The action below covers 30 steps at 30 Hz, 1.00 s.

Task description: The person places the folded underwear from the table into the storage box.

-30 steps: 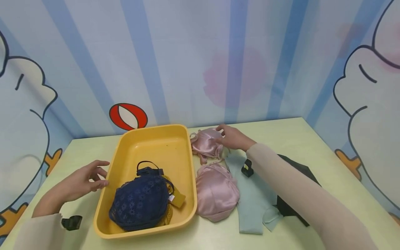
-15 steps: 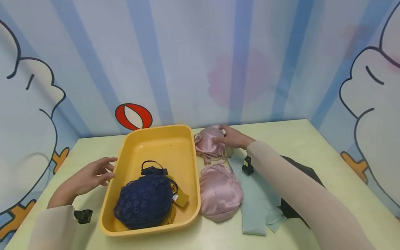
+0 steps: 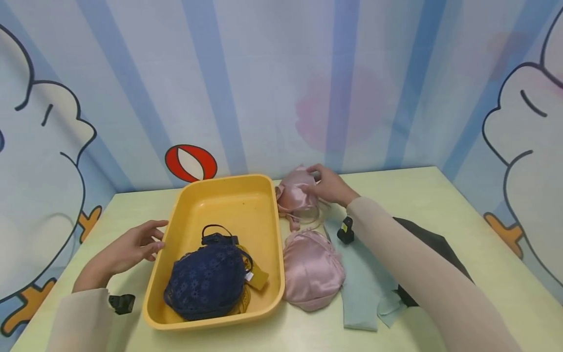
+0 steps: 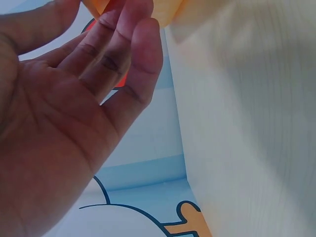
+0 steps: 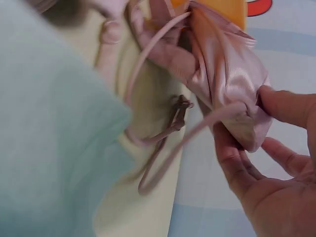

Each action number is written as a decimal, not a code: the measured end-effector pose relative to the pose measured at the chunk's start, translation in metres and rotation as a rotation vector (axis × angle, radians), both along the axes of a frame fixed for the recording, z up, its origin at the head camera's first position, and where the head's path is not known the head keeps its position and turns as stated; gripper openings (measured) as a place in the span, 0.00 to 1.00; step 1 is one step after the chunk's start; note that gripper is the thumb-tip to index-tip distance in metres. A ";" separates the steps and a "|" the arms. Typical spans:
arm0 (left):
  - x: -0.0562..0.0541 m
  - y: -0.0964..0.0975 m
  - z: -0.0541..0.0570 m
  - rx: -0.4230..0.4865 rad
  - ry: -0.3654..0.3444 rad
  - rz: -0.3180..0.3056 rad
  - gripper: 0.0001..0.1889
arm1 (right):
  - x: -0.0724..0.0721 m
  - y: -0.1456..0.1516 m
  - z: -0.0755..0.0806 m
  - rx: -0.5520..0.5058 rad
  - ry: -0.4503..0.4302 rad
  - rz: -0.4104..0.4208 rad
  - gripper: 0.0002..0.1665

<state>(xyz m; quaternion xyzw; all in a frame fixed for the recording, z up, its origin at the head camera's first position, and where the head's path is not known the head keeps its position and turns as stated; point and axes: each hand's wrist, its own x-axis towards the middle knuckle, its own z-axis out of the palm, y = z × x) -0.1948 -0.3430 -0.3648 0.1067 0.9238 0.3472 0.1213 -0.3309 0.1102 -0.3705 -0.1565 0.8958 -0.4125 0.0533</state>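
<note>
A pink satin bra lies just right of a yellow tray, one cup near and one far. My right hand pinches the outer edge of the far cup between thumb and fingers, tilting it up off the table. Thin pink straps hang below that cup in the right wrist view. At the tray's left rim is my left hand, its fingers loosely bent and the fingertips at the tray wall. Inside the tray sits a navy lace bra, over a mustard-yellow garment with a white tag.
Right of the pink bra, a pale mint garment is spread flat, partly under my right forearm. A black cloth-like item lies farther right, also partly covered by the arm. A printed striped backdrop stands behind the table.
My right hand has taken the far cup of the pink bra and raised its edge slightly. The left hand stays by the tray rim. The whole view has shifted a little.
</note>
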 end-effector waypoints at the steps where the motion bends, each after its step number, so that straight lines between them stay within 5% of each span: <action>1: 0.000 0.000 0.000 -0.001 0.003 -0.001 0.32 | -0.001 -0.001 0.001 -0.020 0.007 -0.003 0.32; 18: -0.002 0.002 -0.001 -0.003 -0.014 0.008 0.32 | 0.003 -0.011 0.005 -0.087 0.168 0.025 0.19; 23: -0.002 0.001 -0.002 -0.002 -0.018 0.001 0.32 | 0.009 -0.007 0.018 -0.158 0.212 0.013 0.19; 30: -0.002 0.000 -0.002 0.003 -0.025 0.001 0.32 | 0.022 0.005 0.041 -0.191 0.406 0.059 0.18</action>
